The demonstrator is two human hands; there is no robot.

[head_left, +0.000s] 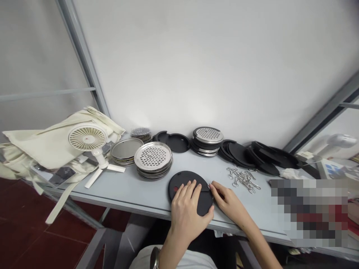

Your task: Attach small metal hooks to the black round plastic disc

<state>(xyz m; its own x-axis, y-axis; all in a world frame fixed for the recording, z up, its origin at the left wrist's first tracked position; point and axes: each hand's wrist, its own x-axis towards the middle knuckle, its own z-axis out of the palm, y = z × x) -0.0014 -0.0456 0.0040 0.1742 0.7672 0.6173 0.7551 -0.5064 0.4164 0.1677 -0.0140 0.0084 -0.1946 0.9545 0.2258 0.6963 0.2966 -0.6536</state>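
Observation:
A round black plastic disc [202,201] lies near the table's front edge, with a slot near its far rim and a red mark on its left. Over its top spread the fingers of my left hand [186,209], while the thumb holds the near right edge. At the disc's right rim, my right hand [226,201] pinches a small shiny metal clip [209,186], mostly hidden by the fingers. Right of the hands lies a loose heap of bent metal wire clips [243,178]. Stacked perforated grater discs [153,157] stand to the left of the black disc.
Plain metal discs [127,148], a white fan [88,138] and a cream bag [56,142] are at the left. Along the wall sit black round holders [178,142], a stack of black-rimmed graters [208,135] and more black holders [241,154]. A blurred area covers the right.

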